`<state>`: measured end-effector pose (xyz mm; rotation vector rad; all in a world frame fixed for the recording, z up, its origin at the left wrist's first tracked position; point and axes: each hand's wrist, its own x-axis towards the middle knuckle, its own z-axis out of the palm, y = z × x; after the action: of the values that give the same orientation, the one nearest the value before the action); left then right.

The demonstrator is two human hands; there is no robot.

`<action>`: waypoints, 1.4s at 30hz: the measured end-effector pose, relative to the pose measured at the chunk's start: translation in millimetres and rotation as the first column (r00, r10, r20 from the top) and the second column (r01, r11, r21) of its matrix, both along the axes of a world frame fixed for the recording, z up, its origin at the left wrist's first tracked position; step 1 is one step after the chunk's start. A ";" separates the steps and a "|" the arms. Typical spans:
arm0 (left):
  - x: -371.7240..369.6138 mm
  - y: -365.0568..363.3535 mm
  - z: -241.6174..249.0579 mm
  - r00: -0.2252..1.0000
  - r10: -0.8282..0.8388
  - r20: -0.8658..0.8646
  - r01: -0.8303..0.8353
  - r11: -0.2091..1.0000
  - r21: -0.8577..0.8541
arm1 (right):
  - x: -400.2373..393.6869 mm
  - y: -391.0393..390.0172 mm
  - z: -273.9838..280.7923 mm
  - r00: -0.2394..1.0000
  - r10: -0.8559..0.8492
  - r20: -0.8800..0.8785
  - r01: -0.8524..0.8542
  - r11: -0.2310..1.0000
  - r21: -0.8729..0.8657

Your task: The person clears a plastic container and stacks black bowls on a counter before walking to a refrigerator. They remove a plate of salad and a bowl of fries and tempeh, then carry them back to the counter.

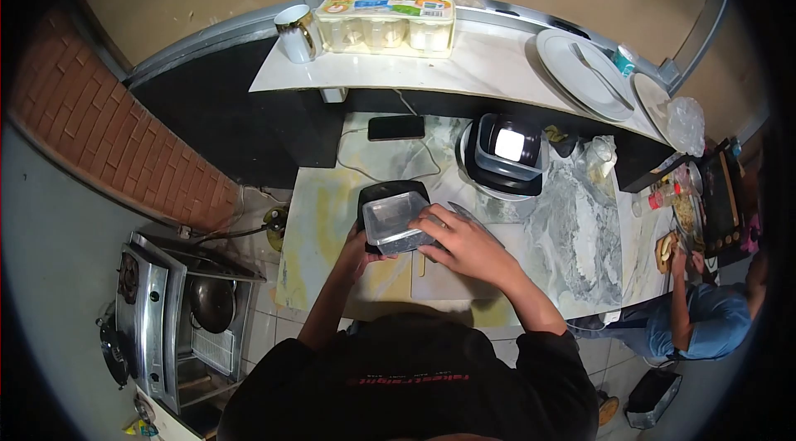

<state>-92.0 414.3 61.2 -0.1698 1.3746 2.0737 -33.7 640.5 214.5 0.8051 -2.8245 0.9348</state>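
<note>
Clear tub [388, 215]: in front of the person, over the black tray [394, 187]; cannot tell whether nested inside it or held just above.
Left hand [356, 252]: curled around the near left corner of the black tray, fingers partly hidden underneath.
Right hand [452, 238]: fingers bent over the tub's right rim, thumb low on the outside; holding, not spread.
Slip risk: judged moderate; if either wall is wet or greasy, the tub could slide from the right fingers and tip its contents, if any.
Blade [477, 219]: knife-like, just beside the right hand; a careless sideways sweep could nick the wrist.
Board [452, 283]: pale, flat on the worktop [319, 209], below the right forearm.
Phone [396, 128]: beyond the tray; a spill running that way could wet it.
Bowl stack [510, 169]: right of the phone; an elbow knock might topple it.
</note>
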 end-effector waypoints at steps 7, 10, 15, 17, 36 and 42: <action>-0.4 -4.6 1.0 1.000 0.010 -0.009 -0.009 0.999 0.049 | 3.6 -5.3 9.2 0.997 0.012 -0.074 -0.008 0.998 0.064; -1.5 -10.3 -5.2 0.998 -0.061 -0.026 0.062 0.997 0.045 | 7.2 -4.0 15.6 0.992 -0.051 0.114 0.052 0.999 -0.009; 0.8 1.5 -14.0 1.000 0.018 -0.025 -0.016 0.998 0.060 | 6.3 6.2 12.0 0.988 0.097 0.121 -0.040 0.914 -0.404; 3.5 3.3 -4.4 0.999 0.036 0.001 -0.036 0.997 0.065 | 5.1 10.8 12.0 0.975 0.090 0.205 0.007 0.903 -0.429; -8.8 -29.1 37.4 0.985 -0.164 -0.046 0.167 0.982 0.087 | 17.6 -17.4 18.6 0.978 -0.157 0.140 0.208 0.827 -0.523; -20.4 -37.4 36.4 0.954 -0.295 -0.049 0.298 0.952 0.068 | 30.8 -18.7 32.7 0.933 -0.294 0.210 0.358 0.821 -0.444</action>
<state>-112.4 376.9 97.5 0.1046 1.2565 1.8795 -2.9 621.8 247.2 0.1921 -2.5205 1.5676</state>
